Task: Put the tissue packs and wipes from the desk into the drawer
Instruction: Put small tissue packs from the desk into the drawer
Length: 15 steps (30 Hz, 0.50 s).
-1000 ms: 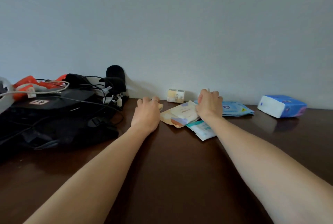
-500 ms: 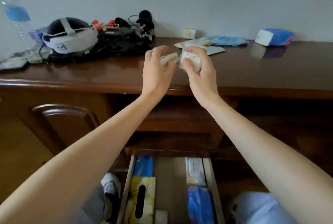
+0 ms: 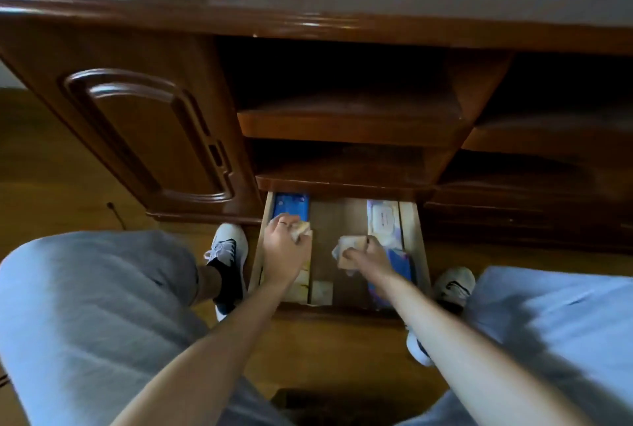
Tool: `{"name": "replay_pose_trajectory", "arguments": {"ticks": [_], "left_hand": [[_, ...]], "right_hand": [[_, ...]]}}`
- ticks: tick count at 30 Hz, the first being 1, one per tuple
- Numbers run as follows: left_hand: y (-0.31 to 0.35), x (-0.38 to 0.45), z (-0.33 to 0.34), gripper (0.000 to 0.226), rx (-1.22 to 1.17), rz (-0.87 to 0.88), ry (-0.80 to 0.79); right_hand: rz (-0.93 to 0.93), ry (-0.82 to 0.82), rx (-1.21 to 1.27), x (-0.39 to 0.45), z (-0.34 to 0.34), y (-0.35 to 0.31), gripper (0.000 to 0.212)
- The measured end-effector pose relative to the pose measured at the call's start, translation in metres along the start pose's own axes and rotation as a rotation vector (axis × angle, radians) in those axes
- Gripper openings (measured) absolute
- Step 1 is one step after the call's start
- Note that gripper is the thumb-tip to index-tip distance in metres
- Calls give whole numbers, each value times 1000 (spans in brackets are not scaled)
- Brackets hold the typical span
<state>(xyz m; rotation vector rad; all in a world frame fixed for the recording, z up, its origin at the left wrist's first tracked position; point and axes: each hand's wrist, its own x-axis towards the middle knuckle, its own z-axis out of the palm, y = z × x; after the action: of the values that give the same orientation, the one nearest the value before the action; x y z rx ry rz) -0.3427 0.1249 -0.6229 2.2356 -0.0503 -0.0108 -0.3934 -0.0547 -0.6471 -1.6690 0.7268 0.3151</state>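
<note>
Lowered from desk height, both hands, left hand [image 3: 286, 247] and right hand [image 3: 368, 254], are seen inside the open drawer [image 3: 416, 237], each apparently clamped on a small pack, the left pack [image 3: 301, 229] over the left row, the right pack [image 3: 351, 249] beside the right.

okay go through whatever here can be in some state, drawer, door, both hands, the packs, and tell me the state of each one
Drawer: pulled open, packs inside.
Cabinet door: closed.
Left hand: over the drawer, grip on a small pack.
Right hand: over the drawer, grip on a beige pack.
Wipes pack: lying flat in the drawer, lid closed.
</note>
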Motion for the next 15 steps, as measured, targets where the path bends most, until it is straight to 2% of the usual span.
{"name": "replay_pose_trajectory", "arguments": {"ticks": [2,5,9,11,15], "left_hand": [[-20,3,5,31,11,-86,-10],[-42,13,14,29,36,-139,5],[-63,21,34,28,87,-133,-9],[-71,21,43,28,102,-112,-22],[-81,23,52,28,82,-127,-52]], "right_hand": [[87,30,32,20,8,18,41],[170,99,-4,53,20,31,50],[237,10,7,95,40,48,54],[235,-79,-107,108,50,57,50],[124,-168,-547,124,52,65,46]]}}
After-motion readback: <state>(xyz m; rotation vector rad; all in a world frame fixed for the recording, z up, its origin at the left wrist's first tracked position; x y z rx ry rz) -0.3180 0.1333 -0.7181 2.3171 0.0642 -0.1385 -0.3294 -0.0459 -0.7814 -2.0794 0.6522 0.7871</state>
